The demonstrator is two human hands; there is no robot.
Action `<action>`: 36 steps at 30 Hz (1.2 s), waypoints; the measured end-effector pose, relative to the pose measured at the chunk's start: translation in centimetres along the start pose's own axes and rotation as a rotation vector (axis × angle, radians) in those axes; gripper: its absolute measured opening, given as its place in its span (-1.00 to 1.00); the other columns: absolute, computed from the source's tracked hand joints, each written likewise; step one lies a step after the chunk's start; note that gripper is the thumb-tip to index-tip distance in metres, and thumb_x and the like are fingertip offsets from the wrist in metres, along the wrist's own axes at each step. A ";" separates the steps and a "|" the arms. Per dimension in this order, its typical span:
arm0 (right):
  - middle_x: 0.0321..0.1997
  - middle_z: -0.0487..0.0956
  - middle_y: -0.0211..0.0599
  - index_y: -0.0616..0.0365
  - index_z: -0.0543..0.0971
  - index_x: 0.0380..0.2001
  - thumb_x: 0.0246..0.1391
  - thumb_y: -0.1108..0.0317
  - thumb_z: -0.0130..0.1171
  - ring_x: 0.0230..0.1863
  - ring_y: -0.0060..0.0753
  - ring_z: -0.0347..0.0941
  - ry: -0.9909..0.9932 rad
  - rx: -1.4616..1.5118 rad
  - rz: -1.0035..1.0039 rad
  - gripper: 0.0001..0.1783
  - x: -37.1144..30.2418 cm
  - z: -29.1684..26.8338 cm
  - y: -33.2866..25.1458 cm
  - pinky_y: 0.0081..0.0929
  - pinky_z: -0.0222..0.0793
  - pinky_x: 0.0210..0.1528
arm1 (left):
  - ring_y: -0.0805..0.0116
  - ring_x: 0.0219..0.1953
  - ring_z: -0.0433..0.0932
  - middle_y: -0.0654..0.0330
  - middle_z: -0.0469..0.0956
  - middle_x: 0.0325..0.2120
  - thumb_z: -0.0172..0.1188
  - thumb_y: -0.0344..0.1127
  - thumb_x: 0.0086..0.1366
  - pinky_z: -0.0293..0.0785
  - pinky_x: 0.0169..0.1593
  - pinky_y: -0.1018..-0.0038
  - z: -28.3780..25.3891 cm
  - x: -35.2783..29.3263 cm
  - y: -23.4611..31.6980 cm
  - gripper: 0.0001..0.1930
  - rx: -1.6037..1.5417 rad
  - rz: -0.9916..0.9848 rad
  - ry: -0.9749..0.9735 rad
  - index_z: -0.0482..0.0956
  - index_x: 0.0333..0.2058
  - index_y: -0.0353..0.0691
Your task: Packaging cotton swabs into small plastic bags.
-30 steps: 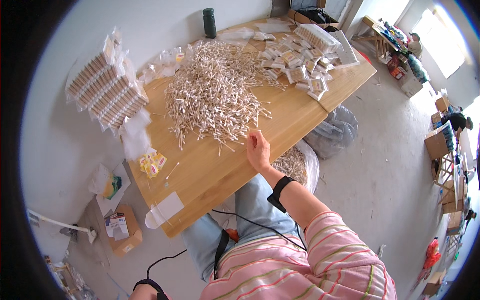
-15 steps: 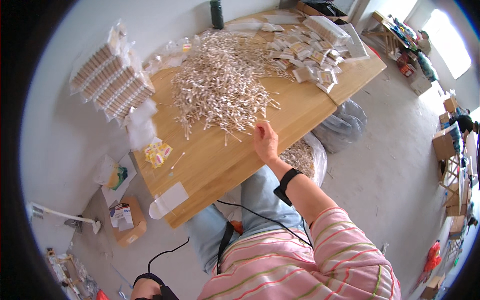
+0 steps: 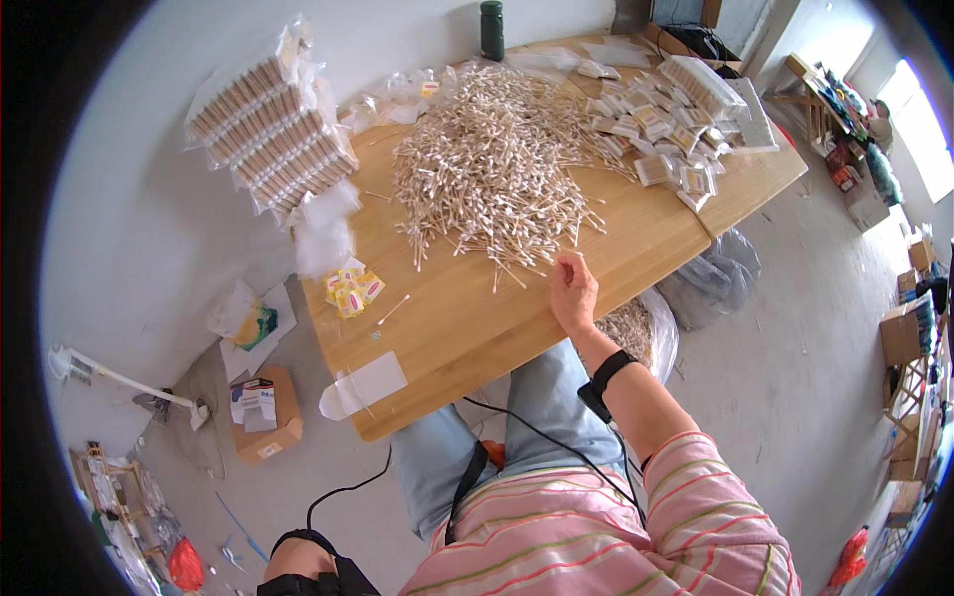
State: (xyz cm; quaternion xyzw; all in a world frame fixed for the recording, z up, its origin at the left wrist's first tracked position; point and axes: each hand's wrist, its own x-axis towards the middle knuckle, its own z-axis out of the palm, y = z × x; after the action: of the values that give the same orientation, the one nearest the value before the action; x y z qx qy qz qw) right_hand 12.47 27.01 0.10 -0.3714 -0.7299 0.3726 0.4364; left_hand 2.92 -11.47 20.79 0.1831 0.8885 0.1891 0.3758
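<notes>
My right hand [image 3: 573, 291] rests at the near edge of a big heap of cotton swabs [image 3: 497, 174] on the wooden table. Its fingers are curled together beside the nearest swabs; whether anything is between them is hidden. A black band [image 3: 608, 382] is round that wrist. Of my left arm [image 3: 303, 564] only a part with black straps shows at the lower edge, and the hand is out of view. One loose cotton swab [image 3: 395, 309] lies left of the heap, near several small yellow-and-white packets [image 3: 353, 289].
Stacked bags of swabs [image 3: 268, 129] lean by the wall. Small filled packets [image 3: 661, 124] are piled at the far right beside a dark green bottle [image 3: 492, 30]. A white card [image 3: 365, 385] lies at the table's near left corner. Below stand a swab-filled bag [image 3: 631, 333] and a cardboard box [image 3: 268, 427].
The whole view has shifted, so the table and heap appear further right. My right hand stays at the heap's near edge with its fingers still curled.
</notes>
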 end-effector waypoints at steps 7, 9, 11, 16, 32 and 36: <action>-0.51 0.54 -0.16 0.16 0.50 -0.34 0.07 0.45 0.13 -0.48 -0.24 0.49 -0.008 -0.003 0.014 -0.93 0.4 -0.1 -0.4 -0.39 0.41 -0.37 | 0.29 0.06 0.40 0.09 0.42 0.03 0.05 0.06 0.30 0.42 0.01 0.46 -0.5 0.2 0.0 -0.41 0.148 -0.129 0.029 0.31 0.14 -0.24; -0.51 0.53 -0.17 0.15 0.51 -0.35 0.08 0.46 0.13 -0.49 -0.30 0.47 -0.008 0.001 0.002 -0.94 0.0 0.2 -0.6 -0.43 0.40 -0.38 | 0.29 0.08 0.39 0.08 0.41 0.05 0.05 0.08 0.30 0.42 0.02 0.46 -0.8 0.1 -0.1 -0.39 0.186 -0.176 0.049 0.30 0.16 -0.24; -0.50 0.53 -0.19 0.16 0.52 -0.35 0.08 0.47 0.12 -0.49 -0.35 0.46 -0.013 0.018 0.024 -0.95 -0.1 0.5 -0.6 -0.44 0.40 -0.37 | 0.28 0.10 0.39 0.08 0.41 0.07 0.04 0.09 0.30 0.42 0.04 0.46 -1.5 -0.3 -0.3 -0.38 0.219 -0.241 0.081 0.29 0.18 -0.24; -0.47 0.54 -0.25 0.18 0.53 -0.34 0.06 0.48 0.13 -0.41 -0.46 0.45 -0.037 0.189 0.211 -0.93 0.6 0.1 1.9 -0.52 0.40 -0.31 | 0.27 0.15 0.37 0.08 0.39 0.12 0.02 0.12 0.31 0.42 0.08 0.45 -3.6 -2.8 -2.4 -0.34 0.237 -0.446 0.203 0.26 0.22 -0.23; 0.18 0.36 -0.18 0.14 0.39 0.09 -0.04 0.39 0.17 0.24 -0.04 0.21 -0.797 -0.396 -0.711 -0.45 4.5 23.2 -18.3 -0.23 0.18 0.24 | 0.02 0.31 0.15 -0.10 0.25 0.21 0.10 -0.07 0.26 0.02 0.34 0.08 6.4 16.3 -5.1 -0.43 0.254 0.358 0.800 0.32 0.16 -0.24; 0.33 0.23 -0.23 0.12 0.32 0.15 -0.01 0.36 0.12 0.34 -0.04 0.09 -0.629 -0.656 -0.895 -0.41 5.6 29.5 -16.1 -0.15 0.14 0.27 | 0.05 0.29 0.19 -0.06 0.29 0.19 0.12 -0.07 0.24 0.05 0.33 0.11 5.8 16.2 -4.4 -0.46 0.234 0.357 0.787 0.37 0.13 -0.22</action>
State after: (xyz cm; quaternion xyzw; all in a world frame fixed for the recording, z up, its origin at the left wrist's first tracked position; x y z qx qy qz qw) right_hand -19.86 18.23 6.00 -0.0179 -0.9838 0.0026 0.1782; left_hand -4.16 -6.55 5.19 0.2889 0.9338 0.2046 -0.0526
